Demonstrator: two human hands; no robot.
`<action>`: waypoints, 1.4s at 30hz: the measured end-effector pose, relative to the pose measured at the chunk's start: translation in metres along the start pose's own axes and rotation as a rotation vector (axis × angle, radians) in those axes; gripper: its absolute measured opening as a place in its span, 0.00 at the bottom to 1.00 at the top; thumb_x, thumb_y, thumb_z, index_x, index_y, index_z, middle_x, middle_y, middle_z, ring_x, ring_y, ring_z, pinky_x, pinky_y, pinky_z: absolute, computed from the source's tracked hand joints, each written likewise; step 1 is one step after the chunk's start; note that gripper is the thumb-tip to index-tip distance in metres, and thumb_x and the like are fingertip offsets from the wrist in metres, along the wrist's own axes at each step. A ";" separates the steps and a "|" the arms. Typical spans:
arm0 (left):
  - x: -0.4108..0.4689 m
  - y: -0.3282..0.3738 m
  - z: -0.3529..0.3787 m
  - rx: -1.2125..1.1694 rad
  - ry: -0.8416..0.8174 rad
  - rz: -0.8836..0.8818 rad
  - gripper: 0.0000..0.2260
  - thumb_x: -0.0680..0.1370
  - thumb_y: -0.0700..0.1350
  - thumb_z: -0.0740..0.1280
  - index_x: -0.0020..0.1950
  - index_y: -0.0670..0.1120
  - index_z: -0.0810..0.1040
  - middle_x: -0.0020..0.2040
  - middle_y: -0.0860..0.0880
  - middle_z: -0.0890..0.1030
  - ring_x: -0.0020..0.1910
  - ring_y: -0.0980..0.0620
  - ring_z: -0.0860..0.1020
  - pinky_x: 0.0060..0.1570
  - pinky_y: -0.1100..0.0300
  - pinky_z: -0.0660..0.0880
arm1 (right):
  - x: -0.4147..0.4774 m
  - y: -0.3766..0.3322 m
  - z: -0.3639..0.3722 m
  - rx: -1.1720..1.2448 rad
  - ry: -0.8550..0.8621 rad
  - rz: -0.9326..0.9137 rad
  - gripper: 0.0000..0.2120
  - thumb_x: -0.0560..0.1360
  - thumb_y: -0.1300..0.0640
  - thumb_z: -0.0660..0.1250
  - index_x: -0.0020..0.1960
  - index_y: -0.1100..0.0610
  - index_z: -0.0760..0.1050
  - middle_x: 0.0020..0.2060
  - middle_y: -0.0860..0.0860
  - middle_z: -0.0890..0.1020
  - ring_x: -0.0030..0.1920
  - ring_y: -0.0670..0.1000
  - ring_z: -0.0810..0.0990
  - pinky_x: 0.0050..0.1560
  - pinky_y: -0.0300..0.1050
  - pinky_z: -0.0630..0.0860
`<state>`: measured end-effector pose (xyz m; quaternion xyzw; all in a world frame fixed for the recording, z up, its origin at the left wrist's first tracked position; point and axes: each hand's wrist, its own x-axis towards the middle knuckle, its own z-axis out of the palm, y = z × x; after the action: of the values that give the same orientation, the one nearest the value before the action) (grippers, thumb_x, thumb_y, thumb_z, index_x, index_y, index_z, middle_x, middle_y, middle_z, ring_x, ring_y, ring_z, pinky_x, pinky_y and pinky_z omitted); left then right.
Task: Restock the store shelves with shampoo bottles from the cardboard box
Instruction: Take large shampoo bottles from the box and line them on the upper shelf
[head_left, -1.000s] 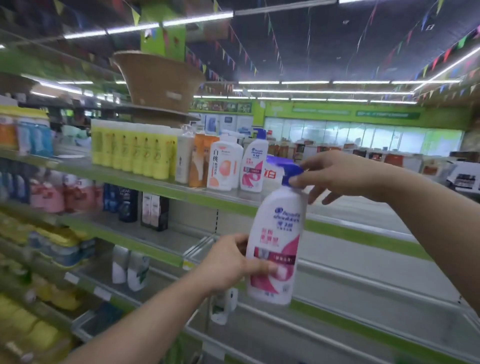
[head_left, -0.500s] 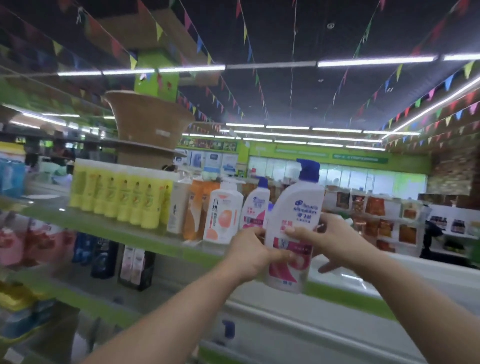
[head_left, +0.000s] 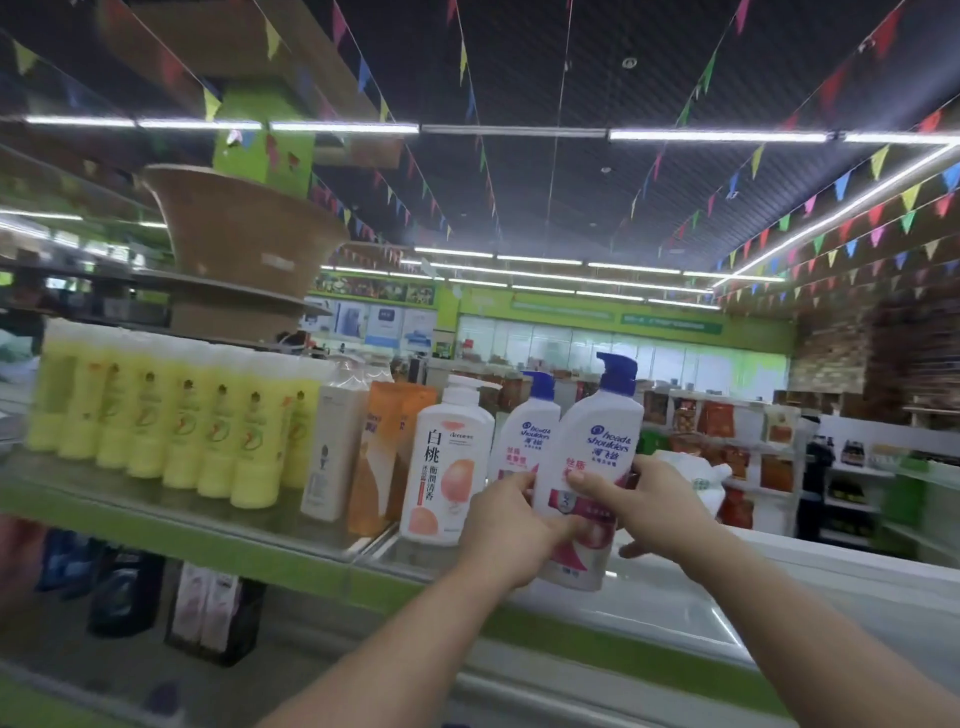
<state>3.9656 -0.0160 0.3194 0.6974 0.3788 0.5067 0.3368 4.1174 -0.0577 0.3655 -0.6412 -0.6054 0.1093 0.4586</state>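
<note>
Shampoo bottle stands upright, pump up, its base at the front edge of the shelf, just right of a matching bottle. Left hand wraps its lower left side, right hand clasps the label side. The push needed looks straight back.

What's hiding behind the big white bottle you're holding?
A second bottle, white with a blue pump, peeks out behind it. The held bottle and the left hand cover its lower part, so its base cannot be seen.
</note>
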 end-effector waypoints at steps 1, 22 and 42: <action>0.003 -0.005 -0.001 0.011 0.008 -0.006 0.15 0.67 0.52 0.79 0.49 0.59 0.79 0.43 0.59 0.83 0.43 0.61 0.82 0.47 0.59 0.82 | 0.006 0.004 0.007 -0.012 0.002 0.005 0.16 0.70 0.40 0.75 0.51 0.47 0.77 0.45 0.47 0.84 0.45 0.51 0.84 0.35 0.54 0.85; 0.026 -0.041 -0.028 0.253 -0.079 -0.068 0.19 0.77 0.49 0.68 0.67 0.56 0.72 0.61 0.57 0.79 0.53 0.55 0.75 0.53 0.60 0.71 | 0.069 0.025 0.084 0.054 0.084 0.120 0.27 0.70 0.38 0.75 0.56 0.54 0.69 0.44 0.46 0.80 0.40 0.45 0.81 0.32 0.45 0.80; 0.026 -0.041 -0.032 0.254 -0.119 -0.095 0.15 0.76 0.51 0.69 0.57 0.57 0.65 0.49 0.56 0.75 0.48 0.53 0.75 0.49 0.58 0.71 | 0.067 0.016 0.108 0.063 0.165 0.146 0.24 0.73 0.41 0.73 0.58 0.53 0.67 0.54 0.50 0.80 0.48 0.49 0.79 0.34 0.37 0.71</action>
<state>3.9321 0.0295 0.3043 0.7445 0.4518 0.3961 0.2911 4.0690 0.0525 0.3217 -0.6759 -0.5133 0.1081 0.5176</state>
